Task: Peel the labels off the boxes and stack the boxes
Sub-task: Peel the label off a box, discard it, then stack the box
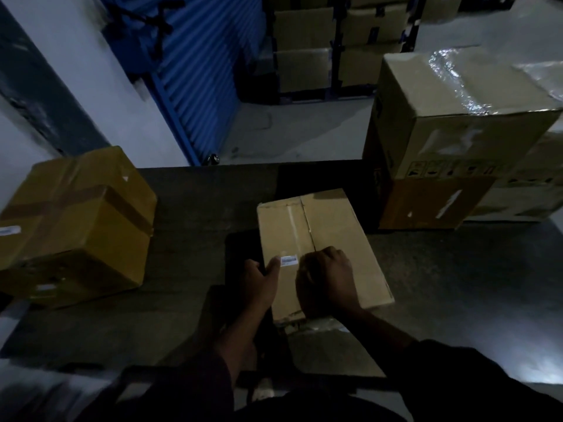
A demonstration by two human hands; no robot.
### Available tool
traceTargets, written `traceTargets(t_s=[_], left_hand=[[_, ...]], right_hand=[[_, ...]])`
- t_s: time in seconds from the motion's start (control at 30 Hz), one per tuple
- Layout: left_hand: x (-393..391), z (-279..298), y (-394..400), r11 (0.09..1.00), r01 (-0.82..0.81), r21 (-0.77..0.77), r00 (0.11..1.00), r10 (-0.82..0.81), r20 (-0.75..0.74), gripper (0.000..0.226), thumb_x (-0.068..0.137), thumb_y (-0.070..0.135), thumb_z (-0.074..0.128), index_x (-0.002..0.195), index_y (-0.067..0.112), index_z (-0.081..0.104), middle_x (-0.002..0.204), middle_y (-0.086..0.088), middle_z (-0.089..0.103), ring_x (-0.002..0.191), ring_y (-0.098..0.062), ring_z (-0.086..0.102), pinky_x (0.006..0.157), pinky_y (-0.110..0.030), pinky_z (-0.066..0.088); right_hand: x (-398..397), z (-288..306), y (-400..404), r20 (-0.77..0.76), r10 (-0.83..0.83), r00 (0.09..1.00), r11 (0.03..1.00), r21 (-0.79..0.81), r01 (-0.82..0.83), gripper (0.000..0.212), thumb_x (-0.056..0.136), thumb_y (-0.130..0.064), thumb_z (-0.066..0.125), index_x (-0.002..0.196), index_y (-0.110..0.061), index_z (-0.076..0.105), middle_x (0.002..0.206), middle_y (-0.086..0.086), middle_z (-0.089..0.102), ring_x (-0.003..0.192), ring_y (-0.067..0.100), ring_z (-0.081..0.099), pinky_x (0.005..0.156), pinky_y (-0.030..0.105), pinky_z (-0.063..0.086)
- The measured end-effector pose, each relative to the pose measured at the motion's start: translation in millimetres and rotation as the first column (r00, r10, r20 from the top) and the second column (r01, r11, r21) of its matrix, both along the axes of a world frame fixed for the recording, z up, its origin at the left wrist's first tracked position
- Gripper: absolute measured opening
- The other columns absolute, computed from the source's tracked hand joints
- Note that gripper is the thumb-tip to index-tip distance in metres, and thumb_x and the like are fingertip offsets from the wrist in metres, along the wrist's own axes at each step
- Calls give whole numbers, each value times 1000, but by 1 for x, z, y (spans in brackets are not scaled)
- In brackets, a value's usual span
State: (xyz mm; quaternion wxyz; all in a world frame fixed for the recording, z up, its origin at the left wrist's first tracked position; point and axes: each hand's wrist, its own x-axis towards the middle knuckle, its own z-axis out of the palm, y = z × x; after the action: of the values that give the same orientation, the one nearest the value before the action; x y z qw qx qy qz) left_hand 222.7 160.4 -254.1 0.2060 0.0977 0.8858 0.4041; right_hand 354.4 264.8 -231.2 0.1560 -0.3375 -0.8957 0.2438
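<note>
A flat tan cardboard box [320,239] lies in front of me on a dark mat [195,214]. A small white label [288,259] is stuck near its front left edge. My left hand [262,281] grips the box's left edge, thumb on top just left of the label. My right hand [327,284] rests on the box top with fingers curled, its fingertips touching the label's right end. A darker yellow taped box [76,226] with a white label [9,231] on its side stands at the left.
A stack of large boxes [457,141], the top one sealed with shiny tape, stands at the right. Racks of cartons [335,47] and a blue corrugated shutter [195,71] are behind. Grey floor [472,284] surrounds the mat.
</note>
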Motion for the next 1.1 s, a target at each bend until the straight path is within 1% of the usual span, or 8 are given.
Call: traceTargets(t_s=[0.13, 0.23, 0.3, 0.47, 0.73, 0.87, 1.0, 1.1], left_hand=[[-24, 0, -2, 990, 139, -31, 980, -133, 145, 85, 83, 65, 58, 142, 6, 37, 137, -14, 51, 122, -32, 53, 97, -37, 45], [-36, 0, -6, 983, 180, 25, 952, -181, 247, 99, 74, 72, 62, 145, 8, 36, 143, -13, 49, 124, -30, 52, 103, -39, 44], [-39, 0, -7, 979, 199, 40, 941, -202, 272, 97, 77, 65, 64, 148, 7, 32, 148, -14, 44, 129, -29, 49, 106, -39, 42], [-45, 1, -10, 961, 233, 146, 892, -271, 361, 101, 80, 58, 67, 152, 6, 21, 155, -13, 34, 138, -27, 40, 111, -36, 36], [-51, 9, -14, 924, 333, 191, 834, -383, 398, 75, 91, 47, 59, 147, 5, 32, 139, -6, 48, 131, -23, 45, 93, -22, 33], [-58, 3, -15, 905, 365, 218, 800, -425, 423, 90, 76, 73, 57, 142, 13, 44, 138, 0, 53, 118, -18, 54, 94, -26, 38], [-59, 3, -15, 907, 368, 204, 813, -420, 404, 61, 91, 54, 54, 135, 13, 50, 126, 0, 59, 105, -12, 54, 87, -24, 37], [-58, 6, -14, 905, 372, 204, 805, -425, 415, 66, 89, 56, 56, 137, 12, 48, 128, -1, 58, 105, -13, 54, 88, -25, 38]], right_hand=[[-11, 2, 1, 73, -55, 996, 998, 4, 55, 29, 83, -29, 64, 111, -27, 66, 110, 3, 59, 103, 27, 52, 84, 36, 36], [-22, 1, -4, 108, -114, 988, 993, 5, 114, 28, 85, -39, 61, 111, -30, 65, 110, 1, 58, 105, 26, 51, 84, 37, 34], [-27, -1, -7, 110, -142, 984, 990, 11, 142, 27, 85, -42, 60, 109, -34, 65, 107, 0, 57, 104, 25, 51, 84, 38, 34], [-34, 2, -13, 66, -194, 979, 981, -12, 195, 18, 87, -36, 61, 103, -34, 67, 106, 0, 58, 105, 24, 49, 89, 39, 30], [-37, -3, -12, 93, -189, 978, 981, -11, 191, 25, 84, -36, 62, 108, -41, 65, 106, -6, 55, 104, 17, 48, 86, 37, 28], [-32, -2, -11, 61, -144, 988, 988, -40, 147, 19, 82, -31, 68, 99, -40, 68, 106, -6, 56, 105, 18, 47, 81, 31, 21], [-33, -2, -10, 49, -168, 985, 985, -41, 170, 15, 83, -38, 66, 98, -39, 67, 104, -6, 56, 103, 17, 48, 81, 32, 23], [-35, -3, -8, 112, -165, 980, 986, -15, 167, 22, 83, -42, 65, 105, -40, 66, 108, -6, 56, 106, 17, 47, 86, 36, 28]])
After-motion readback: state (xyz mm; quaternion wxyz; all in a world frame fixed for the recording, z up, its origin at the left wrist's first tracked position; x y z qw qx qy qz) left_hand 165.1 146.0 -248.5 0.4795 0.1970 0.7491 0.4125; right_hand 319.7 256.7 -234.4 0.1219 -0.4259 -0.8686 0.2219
